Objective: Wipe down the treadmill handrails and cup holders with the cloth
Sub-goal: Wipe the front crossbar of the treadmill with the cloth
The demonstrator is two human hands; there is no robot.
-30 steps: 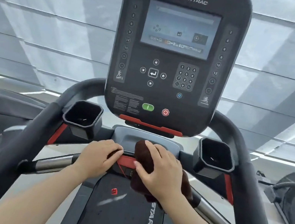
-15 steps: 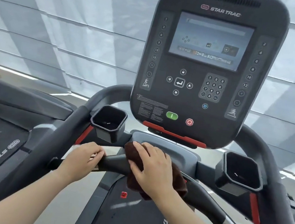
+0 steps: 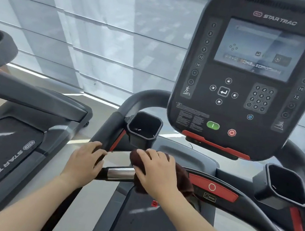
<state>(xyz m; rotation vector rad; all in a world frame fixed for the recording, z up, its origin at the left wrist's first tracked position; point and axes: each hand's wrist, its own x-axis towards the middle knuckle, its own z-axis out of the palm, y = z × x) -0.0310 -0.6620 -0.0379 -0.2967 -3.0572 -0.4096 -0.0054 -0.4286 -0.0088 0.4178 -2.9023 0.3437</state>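
A dark brown cloth [image 3: 183, 178] is wrapped over the front crossbar handrail [image 3: 120, 174], and my right hand [image 3: 155, 171] presses it onto the bar just right of the bar's shiny metal section. My left hand [image 3: 84, 161] grips the left end of the same bar, where it meets the left side rail [image 3: 105, 127]. The left cup holder [image 3: 144, 127] sits directly above my hands, dark and open. The right cup holder [image 3: 285, 187] is at the far right, beside the right side rail [image 3: 302, 156].
The console [image 3: 255, 72] with its screen, keypad, green and red buttons hangs above the bar. A red stop panel [image 3: 213, 187] sits mid-bar. The running belt [image 3: 149, 227] lies below. A second treadmill [image 3: 6, 141] stands to the left; window blinds [image 3: 92, 24] are behind.
My right hand and the cloth have slid left along the crossbar, uncovering the red stop panel. My left hand moved left to the bar's end. The view has swung left.
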